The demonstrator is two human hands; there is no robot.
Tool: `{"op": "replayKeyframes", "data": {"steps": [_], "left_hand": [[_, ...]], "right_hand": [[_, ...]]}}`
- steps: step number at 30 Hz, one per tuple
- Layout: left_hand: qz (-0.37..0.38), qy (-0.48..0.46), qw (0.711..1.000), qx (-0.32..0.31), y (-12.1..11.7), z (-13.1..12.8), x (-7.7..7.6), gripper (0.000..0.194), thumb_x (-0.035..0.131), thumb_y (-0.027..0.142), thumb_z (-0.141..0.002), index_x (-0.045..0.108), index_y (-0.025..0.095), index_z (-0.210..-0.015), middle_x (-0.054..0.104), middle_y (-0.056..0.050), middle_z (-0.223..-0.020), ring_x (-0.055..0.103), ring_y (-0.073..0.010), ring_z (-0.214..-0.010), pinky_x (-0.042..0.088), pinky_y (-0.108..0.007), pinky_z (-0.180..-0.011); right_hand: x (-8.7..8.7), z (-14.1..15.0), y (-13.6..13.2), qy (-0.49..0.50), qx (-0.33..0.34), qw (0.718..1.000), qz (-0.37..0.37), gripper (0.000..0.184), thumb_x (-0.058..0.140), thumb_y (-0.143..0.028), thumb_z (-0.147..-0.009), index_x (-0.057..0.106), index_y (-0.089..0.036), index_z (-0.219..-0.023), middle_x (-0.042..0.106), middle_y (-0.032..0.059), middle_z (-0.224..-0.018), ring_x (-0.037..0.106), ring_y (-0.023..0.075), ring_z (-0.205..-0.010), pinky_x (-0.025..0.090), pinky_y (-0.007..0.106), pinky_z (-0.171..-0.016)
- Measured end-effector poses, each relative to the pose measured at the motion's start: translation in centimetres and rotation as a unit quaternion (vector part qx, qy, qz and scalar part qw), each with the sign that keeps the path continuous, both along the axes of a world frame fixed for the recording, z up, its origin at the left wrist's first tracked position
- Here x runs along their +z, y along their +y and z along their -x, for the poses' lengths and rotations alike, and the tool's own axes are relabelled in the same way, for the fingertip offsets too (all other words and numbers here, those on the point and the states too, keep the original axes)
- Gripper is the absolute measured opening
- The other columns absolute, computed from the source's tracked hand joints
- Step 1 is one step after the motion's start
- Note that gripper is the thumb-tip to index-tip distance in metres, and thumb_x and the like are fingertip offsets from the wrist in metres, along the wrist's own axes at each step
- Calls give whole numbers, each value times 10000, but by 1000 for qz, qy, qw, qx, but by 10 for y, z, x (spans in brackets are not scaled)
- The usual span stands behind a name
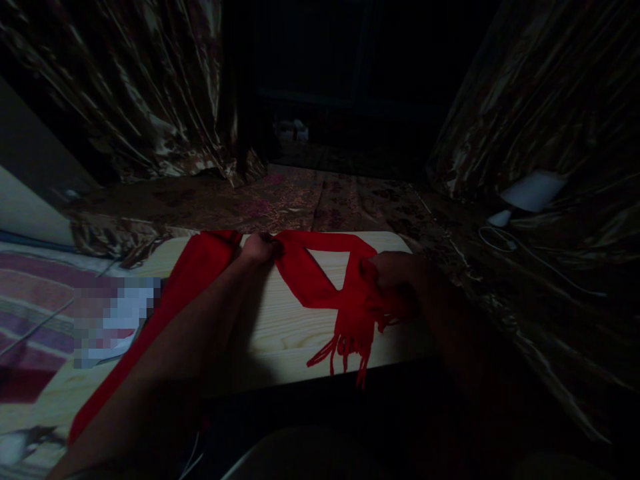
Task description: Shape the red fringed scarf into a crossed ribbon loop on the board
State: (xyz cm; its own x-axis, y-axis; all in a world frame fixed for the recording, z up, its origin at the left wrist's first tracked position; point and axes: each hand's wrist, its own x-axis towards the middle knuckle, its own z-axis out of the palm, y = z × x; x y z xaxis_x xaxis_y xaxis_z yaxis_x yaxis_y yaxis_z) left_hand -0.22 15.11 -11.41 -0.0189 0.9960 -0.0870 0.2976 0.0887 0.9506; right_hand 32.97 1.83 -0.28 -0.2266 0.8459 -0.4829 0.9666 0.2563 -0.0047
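Note:
A long red scarf (315, 280) with fringed ends lies across a pale wooden table (280, 340). Its left stretch runs under my left forearm and down past the table's near left side. My left hand (259, 247) is closed on the scarf near the table's far edge. On the right, my right hand (397, 269) grips it close to the fringed end, where the cloth overlaps. Between my hands the scarf forms a loop with bare wood showing inside. The fringe hangs loosely toward the near edge. Dim light hides most of my right fingers.
A small white lamp (534, 191) with a coiled cable stands at the right on a patterned cloth (320, 193). Curtains (165, 87) hang on both sides. At the left are a striped bedspread (40, 293) and a blurred-out item (117, 320) beside the scarf.

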Motion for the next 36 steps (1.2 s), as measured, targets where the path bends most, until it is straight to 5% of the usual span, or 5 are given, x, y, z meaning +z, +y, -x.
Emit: {"op": "replayKeyframes", "data": {"steps": [3,6,12,16,36], "left_hand": [[-52,209,977,9,-1,0,-1,146,749,261,-724,762,142,-806,740,-79,-722,688,-220,-733,525,-270,-707],[-59,230,971,7,1,0,-3,224,716,298,-759,783,151,-915,771,-85,-821,706,-211,-760,529,-256,-717],[-73,189,979,13,1,4,-7,404,671,244,-799,731,126,-1181,781,-109,-949,725,-208,-833,541,-244,-747],[-84,149,985,-11,-2,9,-10,578,664,243,-820,600,131,-1384,781,-104,-978,723,-194,-790,557,-260,-745],[-151,202,966,-56,2,9,-18,378,579,223,-844,752,156,-1174,774,-90,-1078,720,-253,-985,531,-309,-934]], "right_hand": [[2,19,3,-110,-59,981,-151,397,596,-209,-843,664,-110,-1221,685,234,-1192,677,331,-1061,517,409,-862],[-2,57,6,-23,10,967,-254,383,534,-195,-881,645,-129,-1241,656,202,-1264,641,286,-1134,489,368,-945],[-44,141,29,130,120,949,-260,383,449,-264,-958,647,-250,-1285,598,113,-1380,604,251,-1170,472,372,-989],[-68,171,41,84,119,958,-246,407,478,-340,-960,634,-268,-1329,502,145,-1482,524,326,-1261,443,495,-1026],[-81,175,89,67,146,961,-224,359,502,-146,-906,668,-107,-1222,628,179,-1313,580,312,-1176,478,431,-986]]}}
